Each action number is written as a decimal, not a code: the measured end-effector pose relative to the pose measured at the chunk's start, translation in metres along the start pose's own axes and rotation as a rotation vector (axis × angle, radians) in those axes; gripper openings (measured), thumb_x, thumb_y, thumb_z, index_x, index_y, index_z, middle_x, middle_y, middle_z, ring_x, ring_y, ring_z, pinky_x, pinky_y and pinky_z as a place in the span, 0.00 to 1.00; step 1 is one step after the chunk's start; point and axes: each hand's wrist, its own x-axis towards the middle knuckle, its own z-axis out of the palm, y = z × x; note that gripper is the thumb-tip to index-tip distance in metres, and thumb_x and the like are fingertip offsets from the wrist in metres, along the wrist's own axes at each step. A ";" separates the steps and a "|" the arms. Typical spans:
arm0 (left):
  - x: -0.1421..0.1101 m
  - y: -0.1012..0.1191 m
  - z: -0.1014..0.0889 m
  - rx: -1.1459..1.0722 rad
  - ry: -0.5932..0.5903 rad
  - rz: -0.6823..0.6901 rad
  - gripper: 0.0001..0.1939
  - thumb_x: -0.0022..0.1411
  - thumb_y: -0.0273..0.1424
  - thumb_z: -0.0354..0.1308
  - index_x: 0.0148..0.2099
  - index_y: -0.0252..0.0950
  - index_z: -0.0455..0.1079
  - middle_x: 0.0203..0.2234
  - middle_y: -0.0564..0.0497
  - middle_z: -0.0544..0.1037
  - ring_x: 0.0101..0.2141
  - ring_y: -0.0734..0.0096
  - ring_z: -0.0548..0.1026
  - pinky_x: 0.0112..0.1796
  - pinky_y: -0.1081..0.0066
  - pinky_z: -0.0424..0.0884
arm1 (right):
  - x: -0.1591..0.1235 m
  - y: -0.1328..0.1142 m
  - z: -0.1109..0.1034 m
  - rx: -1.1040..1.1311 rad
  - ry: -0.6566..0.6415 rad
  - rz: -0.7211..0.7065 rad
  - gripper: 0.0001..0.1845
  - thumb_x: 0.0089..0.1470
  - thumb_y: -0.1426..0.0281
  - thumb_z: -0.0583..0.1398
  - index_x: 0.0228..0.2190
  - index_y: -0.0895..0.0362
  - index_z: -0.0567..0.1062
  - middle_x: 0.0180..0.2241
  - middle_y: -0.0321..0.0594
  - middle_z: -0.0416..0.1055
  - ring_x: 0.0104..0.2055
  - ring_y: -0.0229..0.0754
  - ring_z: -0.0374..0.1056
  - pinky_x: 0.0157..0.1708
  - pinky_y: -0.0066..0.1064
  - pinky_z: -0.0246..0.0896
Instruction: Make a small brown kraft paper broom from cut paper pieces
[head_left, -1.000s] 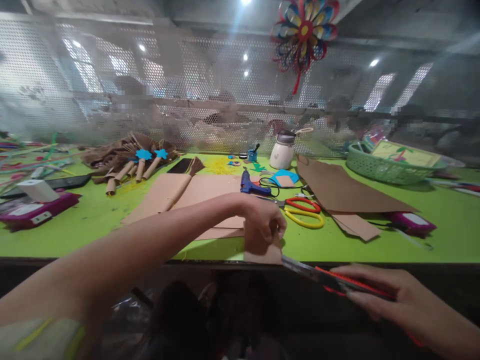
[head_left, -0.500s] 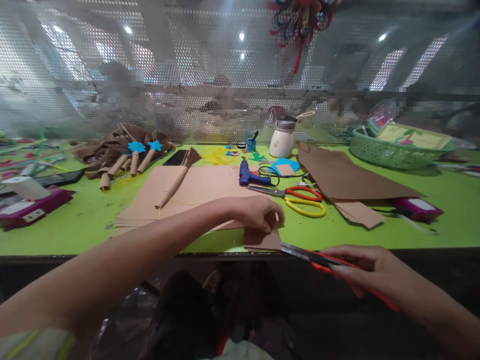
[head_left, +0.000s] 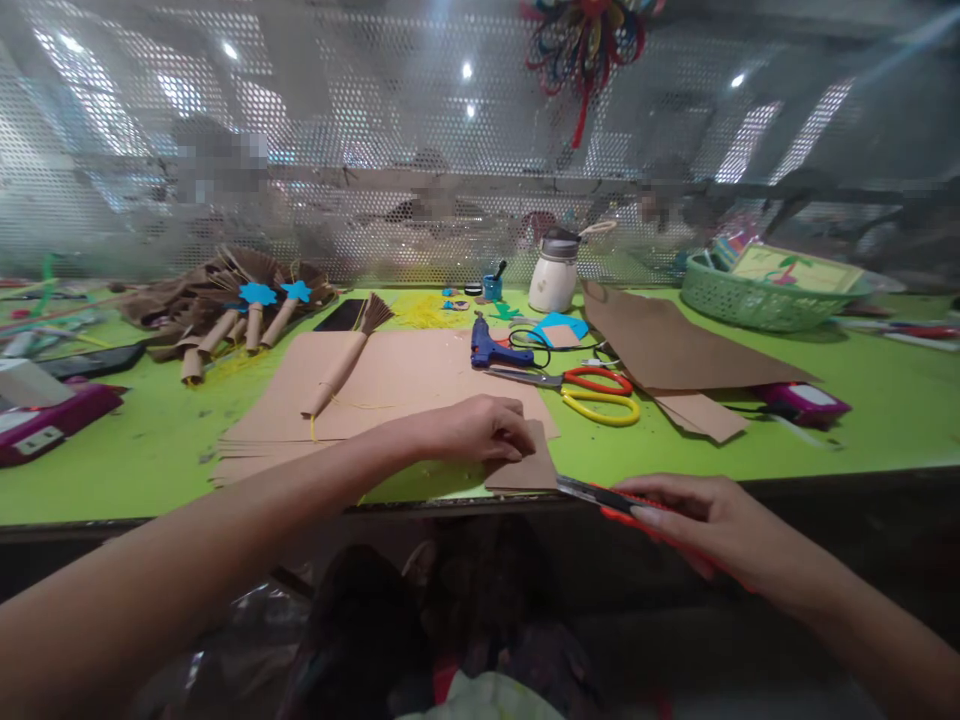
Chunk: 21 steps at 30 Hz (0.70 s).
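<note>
My left hand [head_left: 491, 430] has its fingers curled and presses a folded piece of brown paper [head_left: 536, 462] down at the table's front edge. In my right hand [head_left: 701, 525] is a utility knife [head_left: 619, 503] with a red and black handle. Its blade meets the right edge of the folded paper, and the fingers are wrapped around the handle. Just beyond my left hand lie large brown paper sheets [head_left: 420, 370], with a rolled paper piece with a fringed end [head_left: 341, 375] on top. Scissors [head_left: 600, 395] with red and yellow handles rest behind the folded paper.
A blue glue gun [head_left: 495, 350] and a white bottle [head_left: 553, 278] stand beyond the scissors. Dark brown paper [head_left: 675, 345] and a green basket [head_left: 757, 298] are at right. Fringed paper rolls with blue stars [head_left: 259, 318] and a purple power strip [head_left: 64, 420] are at left.
My left hand has shifted slightly left and now lies flatter on the folded paper, whose upper face shows more. The knife stays at the paper's edge. The view has shifted a little.
</note>
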 end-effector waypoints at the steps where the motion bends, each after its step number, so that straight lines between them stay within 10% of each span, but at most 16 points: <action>1: 0.000 -0.001 -0.001 -0.020 -0.005 -0.002 0.10 0.56 0.24 0.56 0.41 0.34 0.73 0.31 0.50 0.70 0.31 0.76 0.70 0.33 0.78 0.65 | 0.001 0.000 0.001 0.009 0.003 -0.009 0.26 0.50 0.54 0.57 0.46 0.56 0.73 0.20 0.34 0.63 0.17 0.31 0.51 0.18 0.24 0.42; 21: 0.003 -0.003 -0.002 -0.110 -0.046 -0.015 0.12 0.53 0.19 0.57 0.40 0.35 0.73 0.31 0.51 0.69 0.30 0.77 0.70 0.32 0.78 0.66 | -0.003 -0.007 0.015 0.035 -0.011 -0.021 0.26 0.49 0.53 0.57 0.46 0.54 0.73 0.18 0.32 0.62 0.15 0.30 0.48 0.15 0.24 0.40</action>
